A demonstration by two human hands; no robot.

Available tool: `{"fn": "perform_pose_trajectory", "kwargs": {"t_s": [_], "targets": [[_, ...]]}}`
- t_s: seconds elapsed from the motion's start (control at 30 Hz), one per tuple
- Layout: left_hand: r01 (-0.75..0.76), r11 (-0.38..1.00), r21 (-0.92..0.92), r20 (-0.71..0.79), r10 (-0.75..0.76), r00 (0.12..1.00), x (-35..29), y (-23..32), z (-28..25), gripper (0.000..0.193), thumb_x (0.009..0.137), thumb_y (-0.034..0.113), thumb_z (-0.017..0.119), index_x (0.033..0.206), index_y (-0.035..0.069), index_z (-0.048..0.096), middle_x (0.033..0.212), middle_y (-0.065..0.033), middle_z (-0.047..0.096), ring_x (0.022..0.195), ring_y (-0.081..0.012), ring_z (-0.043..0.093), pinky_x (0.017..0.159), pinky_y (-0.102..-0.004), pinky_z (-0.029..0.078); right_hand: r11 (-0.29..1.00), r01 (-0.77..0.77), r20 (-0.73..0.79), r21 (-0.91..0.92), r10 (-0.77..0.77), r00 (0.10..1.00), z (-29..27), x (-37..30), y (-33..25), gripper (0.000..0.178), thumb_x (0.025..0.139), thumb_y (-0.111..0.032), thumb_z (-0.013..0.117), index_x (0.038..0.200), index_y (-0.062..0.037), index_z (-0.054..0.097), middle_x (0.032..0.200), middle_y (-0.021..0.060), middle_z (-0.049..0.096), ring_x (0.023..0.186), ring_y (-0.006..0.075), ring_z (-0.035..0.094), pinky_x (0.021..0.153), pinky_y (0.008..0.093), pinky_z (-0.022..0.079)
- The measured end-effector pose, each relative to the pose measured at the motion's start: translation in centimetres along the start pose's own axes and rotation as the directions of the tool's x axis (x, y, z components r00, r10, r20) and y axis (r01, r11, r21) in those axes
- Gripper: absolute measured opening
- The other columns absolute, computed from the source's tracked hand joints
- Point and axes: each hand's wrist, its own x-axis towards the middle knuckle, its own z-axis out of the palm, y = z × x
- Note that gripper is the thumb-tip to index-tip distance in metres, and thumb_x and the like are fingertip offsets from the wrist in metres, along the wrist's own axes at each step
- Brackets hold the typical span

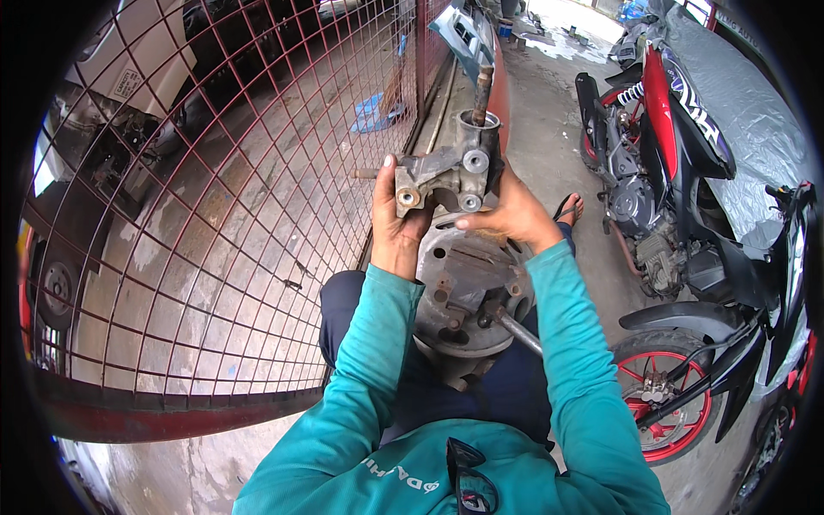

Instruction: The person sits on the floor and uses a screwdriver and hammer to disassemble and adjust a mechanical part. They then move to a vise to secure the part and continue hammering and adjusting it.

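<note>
Both my hands hold up a grey cast metal housing [442, 172] with bolt holes and a round, open-topped bore. A rusty rod [483, 93] stands up at that bore; I cannot tell whether it is fixed there. A thinner brown pin sticks out of the left side. My left hand [401, 227] is closed round the left end, thumb up along its edge. My right hand [513, 209] grips the right end, thumb below it. Beneath, between my knees, lies a round, worn metal wheel rim [446, 339] with holes, a block-like metal piece and a steel bar [518, 330] on it.
A red wire-mesh fence [232, 215] runs along my left, with a vehicle and a blue dustpan [373, 113] behind it. On my right stand a red-and-black motorcycle [652, 163] and another red-wheeled motorcycle [661, 395], beside a silver cover [738, 103]. Sunglasses hang from my shirt.
</note>
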Motion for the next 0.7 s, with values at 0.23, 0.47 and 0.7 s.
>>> {"fn": "perform_pose_trajectory", "kwargs": {"t_s": [0.23,0.47,0.7], "targets": [[-0.095,0.993,-0.065,-0.044,0.092,0.995,0.3,3.9,-2.2,0.032,0.096,0.042,0.073,0.111,0.014,0.072,0.109,-0.0085,0.077,0.109,-0.0317,0.071,0.103,-0.0571,0.048,0.966,0.116,-0.012,-0.232,-0.122,0.992,-9.7,7.7,-8.0,0.039,0.100,-0.020,0.071,0.131,0.0027,0.069,0.126,0.0143,0.074,0.120,0.0216,0.067,0.108,0.0353,0.050],[-0.119,0.991,-0.055,-0.019,0.118,0.993,0.2,4.6,-1.7,0.027,0.098,0.037,0.072,0.107,0.011,0.073,0.107,-0.0116,0.077,0.103,-0.0321,0.073,0.097,-0.0542,0.055,0.743,0.347,0.449,-0.572,-0.070,0.891,-6.5,17.0,-20.5,0.032,0.097,-0.024,0.070,0.116,0.0021,0.076,0.106,0.0160,0.080,0.098,0.0267,0.075,0.089,0.0375,0.056],[-0.106,0.983,-0.148,0.001,0.107,0.994,0.3,4.3,-1.9,0.029,0.095,0.034,0.076,0.107,0.008,0.073,0.111,-0.0147,0.077,0.110,-0.0376,0.072,0.103,-0.0612,0.055,0.659,0.360,0.573,-0.661,0.133,0.808,-6.3,19.1,-22.4,0.033,0.096,-0.027,0.073,0.113,0.0016,0.077,0.101,0.0155,0.079,0.093,0.0260,0.074,0.086,0.0380,0.056]]}}
